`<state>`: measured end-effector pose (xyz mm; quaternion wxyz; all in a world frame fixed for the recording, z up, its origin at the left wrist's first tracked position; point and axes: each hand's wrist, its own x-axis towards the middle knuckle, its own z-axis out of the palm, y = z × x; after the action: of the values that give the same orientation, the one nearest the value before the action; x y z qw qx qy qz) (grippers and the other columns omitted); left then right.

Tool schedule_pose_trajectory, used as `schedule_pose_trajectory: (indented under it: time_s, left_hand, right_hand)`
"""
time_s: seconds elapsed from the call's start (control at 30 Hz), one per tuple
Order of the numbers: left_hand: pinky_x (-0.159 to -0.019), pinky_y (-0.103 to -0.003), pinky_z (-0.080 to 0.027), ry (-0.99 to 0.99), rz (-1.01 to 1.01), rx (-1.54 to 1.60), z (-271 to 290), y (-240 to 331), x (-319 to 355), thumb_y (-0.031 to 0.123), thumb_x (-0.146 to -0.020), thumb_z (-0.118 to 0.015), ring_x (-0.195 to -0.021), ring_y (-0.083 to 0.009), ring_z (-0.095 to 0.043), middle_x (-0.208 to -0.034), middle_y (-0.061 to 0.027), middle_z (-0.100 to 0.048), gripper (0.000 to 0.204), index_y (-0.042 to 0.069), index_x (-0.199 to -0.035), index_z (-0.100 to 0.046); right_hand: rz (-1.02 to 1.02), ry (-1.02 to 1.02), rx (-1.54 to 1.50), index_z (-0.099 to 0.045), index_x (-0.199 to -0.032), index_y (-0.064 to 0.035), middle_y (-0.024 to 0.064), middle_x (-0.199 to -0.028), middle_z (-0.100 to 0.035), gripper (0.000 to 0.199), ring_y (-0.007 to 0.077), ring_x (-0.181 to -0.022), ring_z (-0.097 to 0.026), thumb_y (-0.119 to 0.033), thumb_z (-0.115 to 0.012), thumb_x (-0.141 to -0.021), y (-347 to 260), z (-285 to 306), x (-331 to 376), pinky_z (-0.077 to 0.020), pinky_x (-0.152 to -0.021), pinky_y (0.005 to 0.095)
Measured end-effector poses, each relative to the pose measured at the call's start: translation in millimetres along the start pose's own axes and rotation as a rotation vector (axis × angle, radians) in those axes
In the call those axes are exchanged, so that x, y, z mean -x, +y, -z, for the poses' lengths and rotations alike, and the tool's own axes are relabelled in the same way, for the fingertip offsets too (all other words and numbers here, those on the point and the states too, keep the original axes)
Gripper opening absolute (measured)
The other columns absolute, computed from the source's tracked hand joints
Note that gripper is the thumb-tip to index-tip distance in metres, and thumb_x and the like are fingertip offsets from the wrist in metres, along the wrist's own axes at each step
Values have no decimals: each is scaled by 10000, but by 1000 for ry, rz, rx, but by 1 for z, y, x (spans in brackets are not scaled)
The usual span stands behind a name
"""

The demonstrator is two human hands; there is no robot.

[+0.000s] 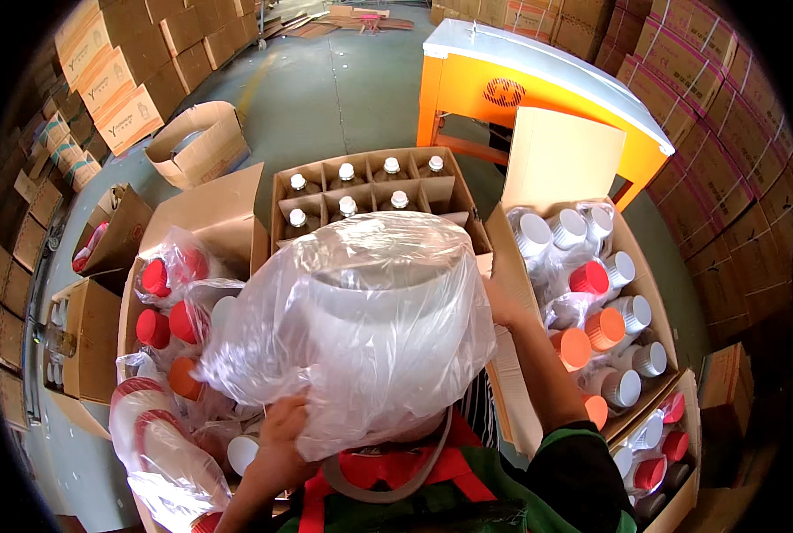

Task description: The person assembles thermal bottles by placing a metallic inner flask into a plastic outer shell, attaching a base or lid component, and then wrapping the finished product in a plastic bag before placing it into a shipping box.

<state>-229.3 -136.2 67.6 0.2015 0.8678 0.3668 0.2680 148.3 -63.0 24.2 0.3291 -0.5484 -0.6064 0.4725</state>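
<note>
A large, round, whitish plastic container [387, 329] is held up in front of my chest inside a clear plastic bag [263, 329]. My left hand [287, 431] is closed on the bag's lower near edge. At the bag's far right side is my right hand [501, 304], with its fingers mostly hidden behind the plastic. Behind the bag, a divided carton [281, 182] holds several clear bottles with white caps [346, 171]; the bag covers its near part. To the left, an open carton [130, 311] holds bagged containers with red lids [154, 329].
At the right, an open carton [658, 324] holds containers with white, orange and red lids [606, 329]. Another carton [691, 426] stands nearer. An orange table [538, 89] stands beyond. Stacked cartons [725, 151] line both sides. Smaller open cartons [196, 147] sit on the far-left floor.
</note>
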Motion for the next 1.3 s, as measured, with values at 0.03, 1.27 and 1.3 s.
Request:
schedule_pose_trajectory:
  time_s: [0.03, 1.27, 1.3]
  left_hand:
    - [-797, -433, -467, -2, 3, 4, 4, -4, 5, 189, -603, -739, -907, -358, -570, -1005, -138, -577, 387, 0, -918, -617]
    - [-897, -318, -416, 672, 793, 862, 138, -292, -30, 466, -934, -424, -1006, -187, -566, -1122, -48, -628, 494, 71, -1151, -625]
    - [-897, -318, -416, 665, 796, 875, 133, -289, -33, 466, -934, -424, -1006, -187, -566, -1122, -48, -628, 494, 71, -1151, -625]
  right_hand:
    - [45, 53, -229, -560, -1158, -27, 92, -1115, -602, 368, 230, -1047, -566, -188, -594, -829, 10, 6, 1, -424, -913, 331]
    - [-152, -670, -602, -517, -1203, -26, 107, -1003, -625, 395, 196, -812, -588, -315, -440, -945, -77, -249, -152, -487, -788, 331]
    - [-114, -660, -486, -580, -1124, -24, 91, -929, -642, 344, 194, -780, -588, -286, -454, -940, -68, -236, -138, -486, -777, 326]
